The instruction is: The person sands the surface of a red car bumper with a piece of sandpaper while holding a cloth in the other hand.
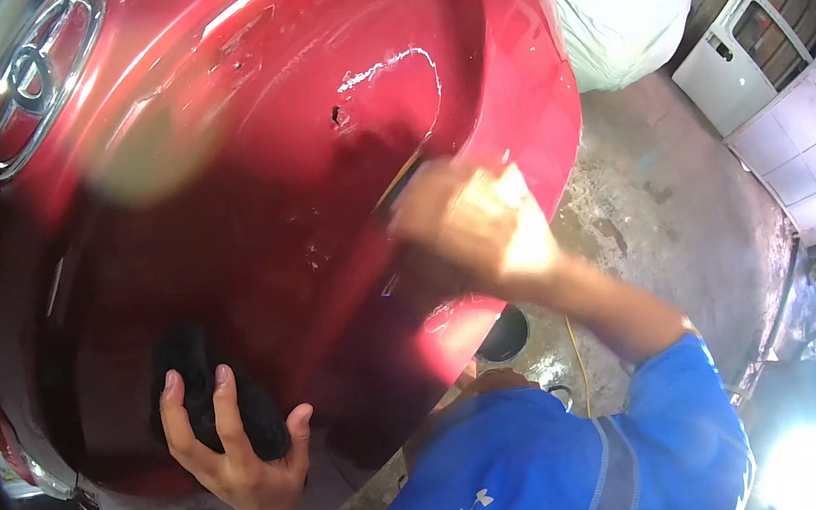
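A glossy red car body panel (293, 218) fills the left and middle, with a chrome emblem (44, 80) at its upper left. My left hand (235, 456) grips a soft black cloth or mitt (254, 403) against the lower part of the panel, fingertips and thumb around it. Higher and to the right, my right hand (475, 222) is blurred, closed on a flat dark pad with a yellow edge (395, 186) that lies against the red paint. A wavy bright line and small light specks show on the paint around it.
A pale covered object (617, 10) stands beyond the panel. A white van door (738, 56) leans at the right by tiled panels. On the stained concrete floor (664, 206) are a black bucket (503, 335) and a yellow cord (579, 356). A bright light glares at the lower right.
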A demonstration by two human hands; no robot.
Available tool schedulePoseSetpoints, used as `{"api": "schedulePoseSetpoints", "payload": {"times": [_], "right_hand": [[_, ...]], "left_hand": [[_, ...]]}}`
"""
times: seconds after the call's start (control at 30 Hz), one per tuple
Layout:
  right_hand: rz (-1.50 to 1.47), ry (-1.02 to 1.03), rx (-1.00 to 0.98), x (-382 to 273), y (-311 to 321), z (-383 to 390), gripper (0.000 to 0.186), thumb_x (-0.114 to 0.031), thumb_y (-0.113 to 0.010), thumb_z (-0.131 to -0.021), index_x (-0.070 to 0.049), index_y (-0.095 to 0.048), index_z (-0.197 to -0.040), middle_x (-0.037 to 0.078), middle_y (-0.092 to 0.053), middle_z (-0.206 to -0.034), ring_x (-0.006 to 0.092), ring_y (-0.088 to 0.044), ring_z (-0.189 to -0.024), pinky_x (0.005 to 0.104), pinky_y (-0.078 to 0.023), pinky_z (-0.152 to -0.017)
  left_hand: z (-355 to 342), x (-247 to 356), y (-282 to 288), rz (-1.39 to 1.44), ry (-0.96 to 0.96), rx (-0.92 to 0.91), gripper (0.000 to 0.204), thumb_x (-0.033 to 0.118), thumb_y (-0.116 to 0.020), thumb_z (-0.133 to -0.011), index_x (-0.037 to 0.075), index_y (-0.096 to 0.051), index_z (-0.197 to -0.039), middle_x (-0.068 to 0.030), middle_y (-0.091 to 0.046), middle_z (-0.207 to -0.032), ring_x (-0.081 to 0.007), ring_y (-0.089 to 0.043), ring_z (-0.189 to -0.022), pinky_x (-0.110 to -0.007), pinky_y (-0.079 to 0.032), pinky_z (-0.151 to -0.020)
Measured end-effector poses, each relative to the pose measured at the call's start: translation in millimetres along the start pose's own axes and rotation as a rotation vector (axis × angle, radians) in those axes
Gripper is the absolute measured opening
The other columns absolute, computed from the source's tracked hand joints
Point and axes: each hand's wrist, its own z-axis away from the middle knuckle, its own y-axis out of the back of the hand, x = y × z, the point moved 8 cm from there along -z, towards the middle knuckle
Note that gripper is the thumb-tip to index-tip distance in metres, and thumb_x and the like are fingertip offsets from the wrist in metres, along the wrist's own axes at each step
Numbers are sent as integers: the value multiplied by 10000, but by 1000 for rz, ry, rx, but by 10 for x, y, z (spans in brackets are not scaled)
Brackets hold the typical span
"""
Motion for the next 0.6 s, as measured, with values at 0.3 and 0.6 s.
{"api": "schedulePoseSetpoints", "payload": {"times": [0.3, 0.6], "right_hand": [[-141, -184, -37, 89, 115, -69, 394, -111, -694, -850, -39, -716, -1236, 151, -753, -1199, 325, -696, -1238, 505, -520, -1048], [-710, -659, 49, -185, 390, 817, 302, 15, -682, -1002, 22, -635, -1301, 214, -744, -1244, 340, -731, -1185, 516, -594, -997]], "left_hand": [[28, -60, 39, 79, -1, 38, 765, 594, -750, -957, 38, -623, -1468, -273, -476, -1570, -481, -515, -1439, -592, -466, -1157], [-89, -3, 122, -186, 15, 139, 561, 463, -700, -1032, 81, -661, -1440, -223, -479, -1603, -478, -461, -1485, -639, -376, -1215]]}}
